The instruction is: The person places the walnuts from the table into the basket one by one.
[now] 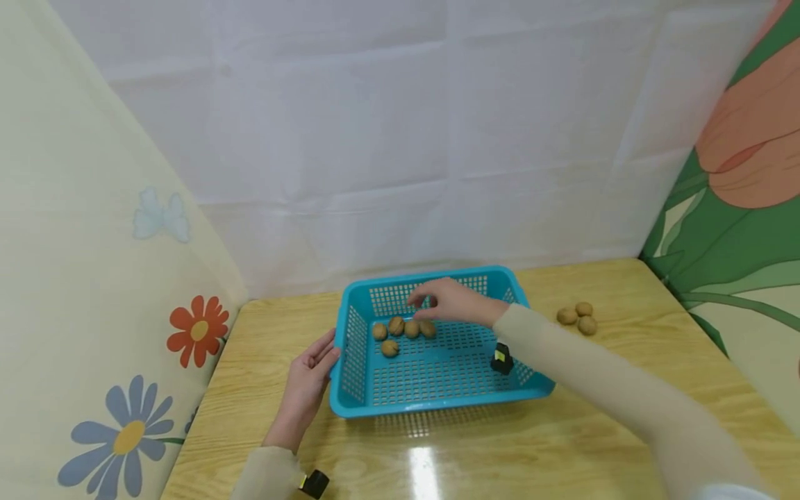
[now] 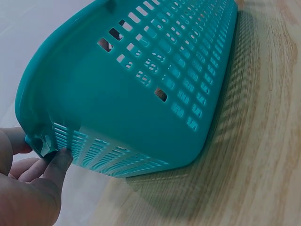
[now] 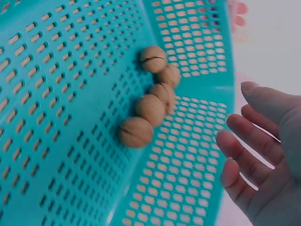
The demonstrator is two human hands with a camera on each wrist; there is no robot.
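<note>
A blue plastic basket (image 1: pixel 437 404) with perforated walls stands on the table. Several walnuts (image 1: pixel 412 328) lie together in its far left part; the right wrist view shows these walnuts (image 3: pixel 150 110) up close, lined up by the wall. My left hand (image 1: pixel 307 378) grips the basket's left rim, and in the left wrist view this hand (image 2: pixel 35 181) has its fingers hooked under the rim. Over the basket, above the walnuts, hovers my right hand (image 1: pixel 453 300). Its fingers are loosely bent and hold nothing, as the right hand (image 3: pixel 268 141) shows in the right wrist view.
Three more walnuts (image 1: pixel 585 325) lie on the wooden table (image 1: pixel 625 389) to the right of the basket. A white cloth (image 1: pixel 375 139) hangs behind the table. Panels with painted flowers (image 1: pixel 128 437) stand at the left and right sides.
</note>
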